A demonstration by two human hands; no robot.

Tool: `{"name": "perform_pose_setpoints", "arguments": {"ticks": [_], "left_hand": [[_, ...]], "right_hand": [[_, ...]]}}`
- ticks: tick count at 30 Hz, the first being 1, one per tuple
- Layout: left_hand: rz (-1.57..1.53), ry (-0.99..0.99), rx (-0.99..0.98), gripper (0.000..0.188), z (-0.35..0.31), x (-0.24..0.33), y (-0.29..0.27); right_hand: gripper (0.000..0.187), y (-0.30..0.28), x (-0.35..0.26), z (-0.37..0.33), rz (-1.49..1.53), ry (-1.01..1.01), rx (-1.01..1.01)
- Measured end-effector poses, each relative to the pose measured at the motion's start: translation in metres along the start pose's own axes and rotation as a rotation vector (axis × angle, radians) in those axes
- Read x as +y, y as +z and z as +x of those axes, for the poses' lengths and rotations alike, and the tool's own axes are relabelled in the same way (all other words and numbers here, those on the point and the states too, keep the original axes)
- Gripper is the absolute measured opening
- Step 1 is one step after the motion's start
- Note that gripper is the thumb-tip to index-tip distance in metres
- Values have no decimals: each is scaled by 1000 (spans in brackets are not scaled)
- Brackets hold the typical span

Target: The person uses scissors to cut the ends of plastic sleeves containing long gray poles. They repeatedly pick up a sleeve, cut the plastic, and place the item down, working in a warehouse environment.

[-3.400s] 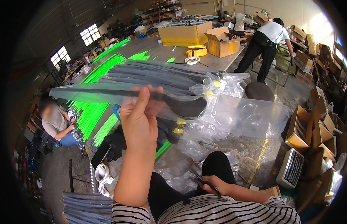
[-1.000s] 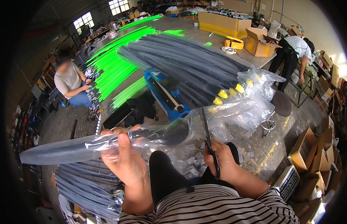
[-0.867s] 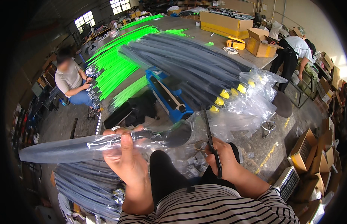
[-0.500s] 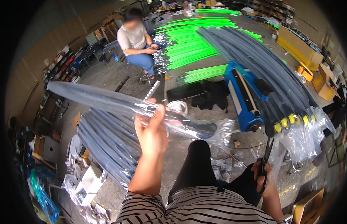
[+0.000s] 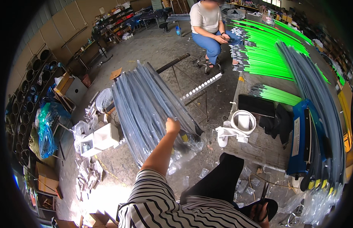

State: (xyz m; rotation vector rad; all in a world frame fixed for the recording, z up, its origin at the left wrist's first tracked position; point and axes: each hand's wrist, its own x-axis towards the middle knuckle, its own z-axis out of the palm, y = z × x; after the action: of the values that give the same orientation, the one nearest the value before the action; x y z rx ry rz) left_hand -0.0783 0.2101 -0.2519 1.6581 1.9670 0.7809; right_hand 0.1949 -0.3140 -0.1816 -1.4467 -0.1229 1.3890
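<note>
My left hand [image 5: 172, 125], its fingers closed, rests at the near right part of a pile of long plastic-wrapped pieces [image 5: 142, 102]. It seems to grip one long plastic-wrapped piece [image 5: 182, 114] there, dark inside a clear sleeve. Loose clear film [image 5: 186, 152] sticks out at the near ends of the pile. Low on the right, beside my knee, my right hand [image 5: 259, 212] is wrapped round a pair of black scissors [image 5: 264, 192], blades pointing up.
A workbench [image 5: 241, 81] on the right carries bright green rods [image 5: 267, 57], more wrapped pieces [image 5: 317, 83], a blue sealing device [image 5: 300, 136] and a white tape roll [image 5: 243, 121]. A person [image 5: 206, 30] sits beyond. White boxes [image 5: 104, 138] stand left of the pile.
My left hand has carried the long wrapped piece from in front of me to the pile on the left. The view has swung left. My right hand still holds the scissors.
</note>
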Motion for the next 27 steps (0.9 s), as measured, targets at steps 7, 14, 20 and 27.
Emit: {"name": "perform_pose_setpoints", "arguments": {"ticks": [7, 14, 20, 27], "left_hand": [[92, -79, -86, 41, -20, -14, 13], [491, 106, -79, 59, -3, 11, -7], [-454, 702, -90, 23, -82, 247, -122], [-646, 1300, -1053, 17, -362, 441, -115]], "right_hand": [[71, -40, 43, 55, 312, 89, -86], [69, -48, 56, 55, 480, 6, -35], [67, -62, 59, 53, 505, -17, -190], [65, -67, 65, 48, 584, -37, -217]]}}
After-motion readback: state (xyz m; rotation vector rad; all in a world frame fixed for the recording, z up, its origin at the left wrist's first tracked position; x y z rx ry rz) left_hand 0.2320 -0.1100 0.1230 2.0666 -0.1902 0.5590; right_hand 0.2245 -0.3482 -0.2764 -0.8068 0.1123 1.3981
